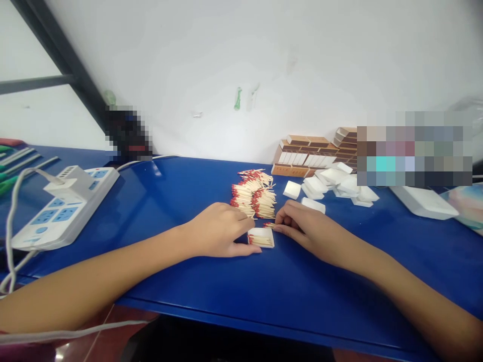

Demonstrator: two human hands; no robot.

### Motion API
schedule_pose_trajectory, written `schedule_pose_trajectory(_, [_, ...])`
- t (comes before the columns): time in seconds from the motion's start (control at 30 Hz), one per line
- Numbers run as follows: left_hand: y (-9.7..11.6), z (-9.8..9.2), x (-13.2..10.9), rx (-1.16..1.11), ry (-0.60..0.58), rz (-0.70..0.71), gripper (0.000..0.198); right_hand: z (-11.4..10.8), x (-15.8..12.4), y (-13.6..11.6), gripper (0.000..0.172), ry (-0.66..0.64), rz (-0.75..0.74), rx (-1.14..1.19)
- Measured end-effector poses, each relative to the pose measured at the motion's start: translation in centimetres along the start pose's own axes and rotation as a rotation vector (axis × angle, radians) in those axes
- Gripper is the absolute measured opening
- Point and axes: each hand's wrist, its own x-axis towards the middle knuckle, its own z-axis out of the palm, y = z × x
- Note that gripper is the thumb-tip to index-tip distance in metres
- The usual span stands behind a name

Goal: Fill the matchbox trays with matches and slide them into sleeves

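A small white matchbox tray [266,245] lies on the blue table with several red-tipped matches [260,241] inside it. My left hand [222,229] grips this tray at its left end, thumb on the near side and fingers on the far side. Just beyond the tray's right corner, my right hand [302,226] pinches a few matches between thumb and forefinger, their red heads pointing left. Behind both hands spreads a large pile of loose matches [247,193], heads mostly to the left.
White matchbox trays [339,181] lie heaped at the right, before stacked brown matchboxes [305,156] along the wall. A white power strip [68,213] with a plugged-in cable stands at the left. The blue table's [234,296] front edge runs below my arms.
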Motion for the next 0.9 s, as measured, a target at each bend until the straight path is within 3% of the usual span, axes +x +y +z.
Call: schedule_pose_trajectory(0.9, [0.09,0.05,-0.05,-0.037,-0.013,-0.015,0.043,0.06,0.13,-0.13,0.021,0.002,-0.012,-0.021])
